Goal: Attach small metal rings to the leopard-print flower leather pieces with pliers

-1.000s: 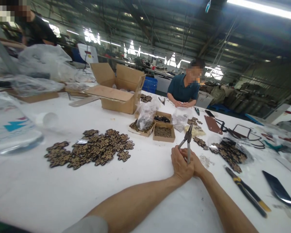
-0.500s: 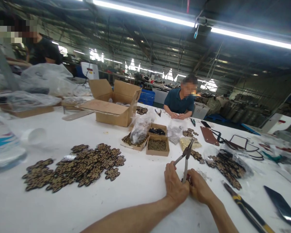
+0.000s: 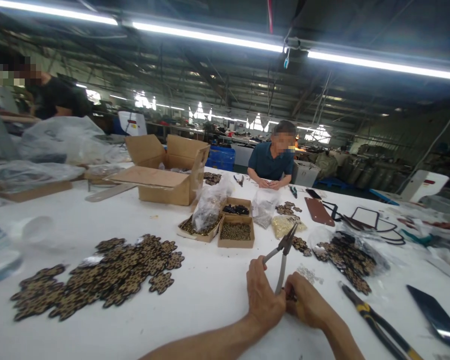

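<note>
My left hand (image 3: 263, 295) is closed around the grey handles of a pair of pliers (image 3: 282, 257). The pliers point up and away, handles spread apart. Close beside it, my right hand (image 3: 305, 300) pinches a small brown patterned piece (image 3: 291, 295), mostly hidden by the fingers. It looks like the flower-shaped patterned pieces (image 3: 120, 275) heaped on the table to the left. Small clear bits (image 3: 309, 274) lie scattered just beyond my right hand. Past the pliers' tips rests a bag of yellowish parts (image 3: 287, 226).
Small boxes of brass-coloured studs (image 3: 236, 232) and black parts (image 3: 236, 207) stand mid-table, near a large open carton (image 3: 165, 192). On the right are yellow-and-black pliers (image 3: 377, 320), a phone-like dark slab (image 3: 437, 312) and a bagged patterned heap (image 3: 347, 260). A co-worker (image 3: 272, 160) sits opposite.
The camera view has shifted, so the table's things appear moved left. My hands still hold the pliers and the patterned piece, with a slightly wider gap between them.
</note>
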The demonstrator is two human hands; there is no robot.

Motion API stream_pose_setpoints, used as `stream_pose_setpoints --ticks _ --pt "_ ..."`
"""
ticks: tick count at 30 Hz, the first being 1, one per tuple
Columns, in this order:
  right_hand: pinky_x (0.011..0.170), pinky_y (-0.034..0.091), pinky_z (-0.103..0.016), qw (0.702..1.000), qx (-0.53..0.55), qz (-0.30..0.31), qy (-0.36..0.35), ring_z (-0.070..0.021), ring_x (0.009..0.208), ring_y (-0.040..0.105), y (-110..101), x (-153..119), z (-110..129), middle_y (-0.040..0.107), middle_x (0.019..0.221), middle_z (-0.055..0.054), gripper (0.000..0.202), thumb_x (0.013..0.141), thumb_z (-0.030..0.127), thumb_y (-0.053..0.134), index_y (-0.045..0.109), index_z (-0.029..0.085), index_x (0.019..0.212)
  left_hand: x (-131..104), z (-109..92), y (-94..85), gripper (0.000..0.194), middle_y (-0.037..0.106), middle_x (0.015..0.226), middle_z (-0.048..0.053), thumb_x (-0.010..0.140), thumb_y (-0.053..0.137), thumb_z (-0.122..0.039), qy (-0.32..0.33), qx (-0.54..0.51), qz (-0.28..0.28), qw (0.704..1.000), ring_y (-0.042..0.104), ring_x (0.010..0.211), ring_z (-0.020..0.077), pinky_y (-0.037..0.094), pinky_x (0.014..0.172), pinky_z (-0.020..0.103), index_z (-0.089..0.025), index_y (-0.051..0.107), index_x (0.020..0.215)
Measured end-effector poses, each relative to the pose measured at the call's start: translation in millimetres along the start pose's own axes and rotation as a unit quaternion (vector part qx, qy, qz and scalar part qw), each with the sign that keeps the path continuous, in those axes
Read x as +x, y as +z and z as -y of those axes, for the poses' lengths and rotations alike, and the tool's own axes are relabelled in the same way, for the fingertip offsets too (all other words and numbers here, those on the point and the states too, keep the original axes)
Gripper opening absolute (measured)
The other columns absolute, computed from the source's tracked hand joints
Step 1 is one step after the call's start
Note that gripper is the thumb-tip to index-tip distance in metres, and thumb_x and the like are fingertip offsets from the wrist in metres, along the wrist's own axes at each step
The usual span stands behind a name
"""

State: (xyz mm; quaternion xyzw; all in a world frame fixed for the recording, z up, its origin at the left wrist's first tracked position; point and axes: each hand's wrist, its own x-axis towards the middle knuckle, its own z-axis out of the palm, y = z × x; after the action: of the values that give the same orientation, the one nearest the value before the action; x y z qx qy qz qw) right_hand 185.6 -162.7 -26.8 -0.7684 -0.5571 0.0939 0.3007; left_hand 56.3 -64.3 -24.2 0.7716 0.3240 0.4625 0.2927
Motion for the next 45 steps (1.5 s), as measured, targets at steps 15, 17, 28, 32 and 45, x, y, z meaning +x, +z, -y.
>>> stream_pose_setpoints --ticks 15,17,28,32,45 --pt "0.060 0.037 -0.027 0.993 -0.024 0.068 0.095 -0.0175 0.068 0.056 -18 -3 -12 0.064 0.077 -0.001 0.034 0.064 0.039 0.079 0.058 0.020 0.083 5 -6 6.4 0.063 0.049 0.103 0.004 0.052 0.061 -0.008 -0.077 0.013 0.036 0.996 0.052 0.098 0.0243 0.043 0.092 0.043 -0.021 0.041 0.110" --pt "0.062 0.039 -0.027 0.993 -0.002 0.071 0.092 -0.0178 0.071 0.058 -21 -3 -13 0.066 0.082 0.000 0.040 0.060 0.035 0.082 0.059 0.021 0.090 6 -4 7.2 0.062 0.049 0.102 0.004 0.053 0.062 -0.008 -0.091 0.015 0.041 0.995 0.052 0.098 0.0239 0.043 0.092 0.043 -0.022 0.041 0.109" --pt "0.063 0.041 -0.027 0.989 0.061 0.107 0.088 -0.0170 0.068 0.061 -33 -5 -5 0.068 0.075 0.003 0.048 0.058 0.016 0.077 0.062 0.021 0.104 7 -5 6.5 0.063 0.048 0.106 0.004 0.055 0.065 -0.010 -0.095 0.021 0.065 0.993 0.052 0.100 0.0242 0.043 0.094 0.043 -0.023 0.039 0.112" --pt "0.063 0.042 -0.027 0.993 0.021 0.075 0.088 -0.0176 0.071 0.061 -36 -7 -8 0.070 0.089 -0.001 0.057 0.054 0.023 0.083 0.062 0.020 0.107 7 -5 6.6 0.062 0.049 0.106 0.004 0.054 0.064 -0.010 -0.095 0.027 0.068 0.993 0.052 0.100 0.0250 0.043 0.095 0.044 -0.022 0.040 0.110" --pt "0.056 0.039 -0.025 0.989 0.005 0.100 0.110 -0.0164 0.066 0.057 -41 -12 -11 0.065 0.077 0.001 0.048 0.051 0.028 0.086 0.065 0.020 0.093 6 -4 8.9 0.061 0.049 0.107 0.006 0.054 0.064 -0.011 -0.081 0.037 0.073 0.993 0.052 0.103 0.0262 0.042 0.094 0.044 -0.021 0.043 0.111"
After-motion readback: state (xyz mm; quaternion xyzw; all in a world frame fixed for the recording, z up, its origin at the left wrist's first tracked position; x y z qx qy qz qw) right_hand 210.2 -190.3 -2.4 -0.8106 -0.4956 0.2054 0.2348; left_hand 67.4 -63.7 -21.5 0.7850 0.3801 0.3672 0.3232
